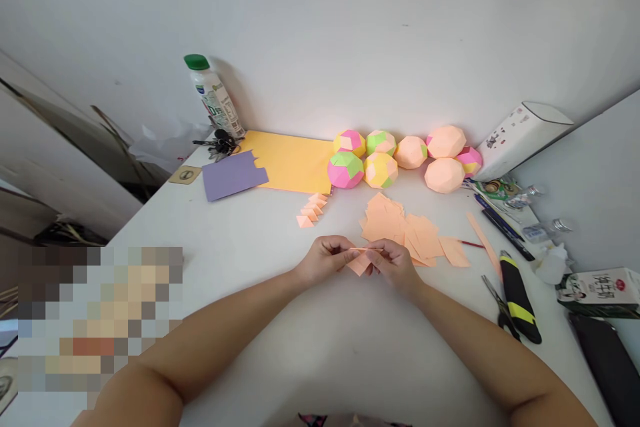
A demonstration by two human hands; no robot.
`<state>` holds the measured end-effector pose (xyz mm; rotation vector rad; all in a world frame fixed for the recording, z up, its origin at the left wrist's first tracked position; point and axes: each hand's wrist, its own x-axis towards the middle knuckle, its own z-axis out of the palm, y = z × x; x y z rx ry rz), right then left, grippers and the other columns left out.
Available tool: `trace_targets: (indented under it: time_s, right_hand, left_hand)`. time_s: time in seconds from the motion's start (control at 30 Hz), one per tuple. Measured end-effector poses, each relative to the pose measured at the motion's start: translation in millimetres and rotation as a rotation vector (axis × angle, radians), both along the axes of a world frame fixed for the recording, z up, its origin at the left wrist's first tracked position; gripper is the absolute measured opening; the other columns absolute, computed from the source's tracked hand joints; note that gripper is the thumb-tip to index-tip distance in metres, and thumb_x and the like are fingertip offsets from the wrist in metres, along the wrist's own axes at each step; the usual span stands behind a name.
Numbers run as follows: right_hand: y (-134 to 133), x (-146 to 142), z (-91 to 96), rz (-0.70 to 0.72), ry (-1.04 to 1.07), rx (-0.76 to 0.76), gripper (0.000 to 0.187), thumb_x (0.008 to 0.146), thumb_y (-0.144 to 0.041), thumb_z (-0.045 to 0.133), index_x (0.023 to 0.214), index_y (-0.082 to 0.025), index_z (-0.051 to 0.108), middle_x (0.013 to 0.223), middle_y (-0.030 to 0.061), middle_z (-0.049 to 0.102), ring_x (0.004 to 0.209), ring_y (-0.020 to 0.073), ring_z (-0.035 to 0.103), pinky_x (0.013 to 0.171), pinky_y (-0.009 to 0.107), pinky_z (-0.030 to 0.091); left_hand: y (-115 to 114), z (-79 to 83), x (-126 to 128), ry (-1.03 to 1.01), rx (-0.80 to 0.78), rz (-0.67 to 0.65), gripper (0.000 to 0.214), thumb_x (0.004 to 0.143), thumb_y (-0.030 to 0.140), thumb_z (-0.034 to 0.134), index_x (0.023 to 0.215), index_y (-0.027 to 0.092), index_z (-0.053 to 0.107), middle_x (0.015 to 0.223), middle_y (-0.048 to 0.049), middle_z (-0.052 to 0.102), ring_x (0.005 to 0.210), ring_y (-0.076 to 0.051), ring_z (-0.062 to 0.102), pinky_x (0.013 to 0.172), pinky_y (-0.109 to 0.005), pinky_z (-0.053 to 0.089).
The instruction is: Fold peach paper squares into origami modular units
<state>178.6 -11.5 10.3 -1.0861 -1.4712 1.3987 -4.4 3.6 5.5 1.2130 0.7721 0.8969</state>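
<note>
A small peach piece of paper [361, 265], partly folded, is pinched between my two hands above the middle of the table. My left hand [327, 260] grips its left side with thumb and fingers. On the other side my right hand [395, 267] holds it, thumb close to the left thumb. Just beyond lies a loose pile of peach paper pieces [383, 219], spreading to the right. A short row of folded peach pieces [312, 211] rests to the left of the pile.
Several faceted paper balls [445, 175] line the wall. A yellow sheet [295, 163], purple card [234, 175], keys [223, 143] and bottle [217, 97] stand back left. Scissors [501, 310], a black-and-yellow cutter [517, 297], pens [505, 227], a milk carton [597, 288] and phone [607, 360] lie right.
</note>
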Motion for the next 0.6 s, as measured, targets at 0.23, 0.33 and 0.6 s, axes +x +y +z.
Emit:
trace_targets:
  time_s: [0.23, 0.33, 0.6]
  right_hand:
    - [-2.8, -0.9, -3.1, -0.073, -0.015, 0.058, 0.016, 0.081, -0.033, 0.058, 0.084, -0.017, 0.062, 0.062, 0.0004, 0.061, 0.054, 0.0136, 0.060, 0.049, 0.025, 0.044]
    - [-3.7, -1.2, -4.0, -0.095, -0.023, 0.062, 0.016, 0.081, -0.033, 0.058, 0.085, -0.018, 0.062, 0.061, -0.0003, 0.061, 0.053, 0.0138, 0.060, 0.049, 0.025, 0.043]
    - [-1.6, -1.2, -1.5, -0.050, -0.036, 0.008, 0.020, 0.082, -0.035, 0.057, 0.087, -0.017, 0.061, 0.065, 0.0012, 0.062, 0.056, 0.0138, 0.061, 0.049, 0.024, 0.043]
  left_hand:
    - [-1.3, 2.2, 0.7, 0.163, -0.059, 0.088, 0.031, 0.073, 0.044, 0.063, 0.065, 0.014, 0.058, 0.043, 0.0047, 0.048, 0.041, -0.007, 0.041, 0.040, -0.019, 0.029]
    - [-1.3, 2.2, 0.5, 0.169, -0.056, 0.088, 0.032, 0.073, 0.043, 0.063, 0.063, 0.014, 0.055, 0.043, 0.0052, 0.047, 0.041, -0.006, 0.040, 0.041, -0.019, 0.029]
    - [-0.3, -3.1, -0.3, 0.102, -0.023, 0.060, 0.029, 0.075, 0.040, 0.063, 0.065, 0.014, 0.057, 0.045, 0.0053, 0.045, 0.042, -0.006, 0.038, 0.041, -0.018, 0.028]
